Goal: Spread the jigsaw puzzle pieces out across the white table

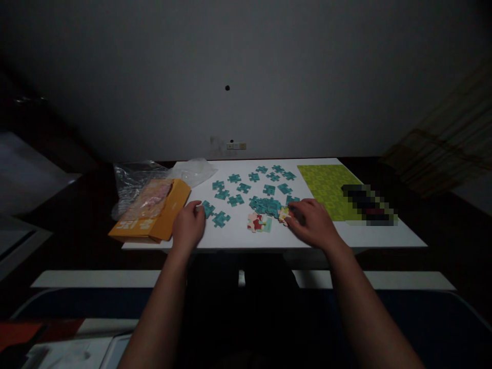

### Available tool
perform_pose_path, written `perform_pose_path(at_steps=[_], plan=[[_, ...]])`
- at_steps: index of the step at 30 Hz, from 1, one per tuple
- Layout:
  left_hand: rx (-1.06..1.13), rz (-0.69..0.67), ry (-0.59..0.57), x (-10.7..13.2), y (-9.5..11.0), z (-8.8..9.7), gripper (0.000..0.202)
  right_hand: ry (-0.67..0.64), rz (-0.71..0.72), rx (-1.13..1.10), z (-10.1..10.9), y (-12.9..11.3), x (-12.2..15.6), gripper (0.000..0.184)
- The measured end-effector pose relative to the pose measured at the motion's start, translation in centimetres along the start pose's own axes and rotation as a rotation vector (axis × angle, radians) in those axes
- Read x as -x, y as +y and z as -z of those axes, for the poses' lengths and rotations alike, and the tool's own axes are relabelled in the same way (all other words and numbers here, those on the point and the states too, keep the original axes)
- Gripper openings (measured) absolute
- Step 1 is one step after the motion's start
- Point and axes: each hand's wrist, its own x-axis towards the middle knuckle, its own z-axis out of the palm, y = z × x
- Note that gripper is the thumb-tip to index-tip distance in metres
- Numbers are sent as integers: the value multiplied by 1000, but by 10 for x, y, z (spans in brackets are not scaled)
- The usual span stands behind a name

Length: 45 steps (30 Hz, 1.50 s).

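Several teal puzzle pieces (246,188) lie face down across a white table (238,238). A few face-up colourful pieces (258,222) sit joined near the front edge. My left hand (188,225) rests on the table beside the orange box, its fingertips at a teal piece (208,208). My right hand (313,221) lies palm down to the right of the joined pieces, fingers touching a colourful piece (285,215); whether it grips it is unclear.
An orange puzzle box (151,215) lies at the table's left front corner, with clear plastic bags (132,182) behind it. A green sheet (326,187) covers the right side, a blurred dark object (369,205) on it. Dim room, wall behind.
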Motion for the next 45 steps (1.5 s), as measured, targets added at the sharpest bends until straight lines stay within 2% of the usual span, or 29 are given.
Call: perform_pose_path(at_steps=[5, 7, 10, 13, 15, 17, 19, 22, 24, 26, 28, 31, 33, 35, 39, 41, 45], plan=[[-110, -213, 89, 6, -1, -11, 47, -15, -10, -117, -6, -7, 1, 47], [-128, -288, 78, 14, 6, -14, 46, -4, -65, -215, -6, -9, -1, 47], [-101, -449, -35, 34, 29, -22, 42, -14, -178, -391, -2, -10, -8, 38], [-52, -604, -158, 58, 64, -32, 42, 31, -282, -516, 3, -3, -17, 30], [-10, -664, -228, 69, 86, -40, 47, 59, -374, -587, 5, 7, -24, 32], [10, -668, -282, 74, 101, -46, 52, 53, -443, -628, 7, 19, -32, 34], [16, -650, -329, 73, 107, -51, 51, 63, -462, -602, 9, 31, -41, 32], [50, -653, -377, 68, 103, -54, 42, 157, -426, -425, 12, 50, -57, 24], [87, -666, -388, 65, 97, -53, 39, 173, -376, -255, 11, 60, -68, 21], [126, -674, -399, 64, 91, -52, 38, 109, -335, -99, 6, 67, -76, 22], [176, -680, -410, 63, 86, -50, 37, -12, -322, 19, -1, 68, -80, 26], [281, -655, -401, 62, 81, -48, 33, -143, -357, 112, -4, 62, -79, 32], [332, -584, -359, 59, 80, -46, 33, -117, -335, 96, 0, 53, -75, 36], [333, -493, -298, 52, 81, -44, 35, -85, -239, -5, 7, 40, -67, 39], [146, -347, -233, 31, 85, -43, 35, -200, -26, -201, 18, 11, -43, 42], [2, -316, -210, 21, 87, -43, 36, -238, 6, -203, 17, -1, -32, 41], [-136, -380, -126, 18, 89, -46, 40, -212, -11, -193, 10, -11, -21, 44]])
